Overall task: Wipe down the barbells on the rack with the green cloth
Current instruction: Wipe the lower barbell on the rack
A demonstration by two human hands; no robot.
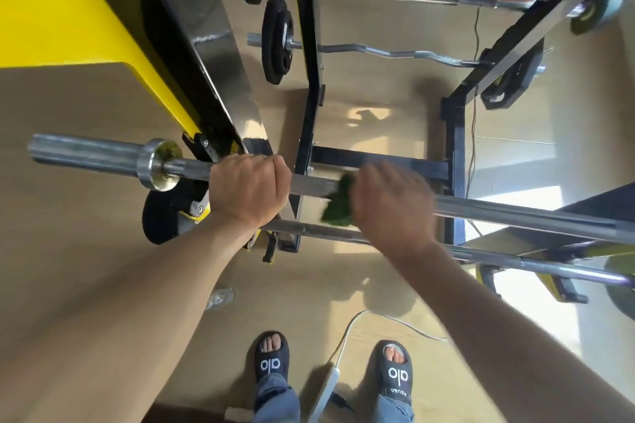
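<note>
Bare forearms, no sleeves, blue jeans [275,398], black slides [271,355] w/ white "alo" logo

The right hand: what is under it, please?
Under the right hand the green cloth lies bunched on the barbell. Only its left end shows; the rest and the fingers are hidden.

Left hand [249,187] fisted, fingers curled; right hand [391,206] blurred, seemingly gripping.

A black steel rack [454,148] stands on a tan wooden floor [103,251], holding a long chrome barbell [515,213] across its supports.
</note>
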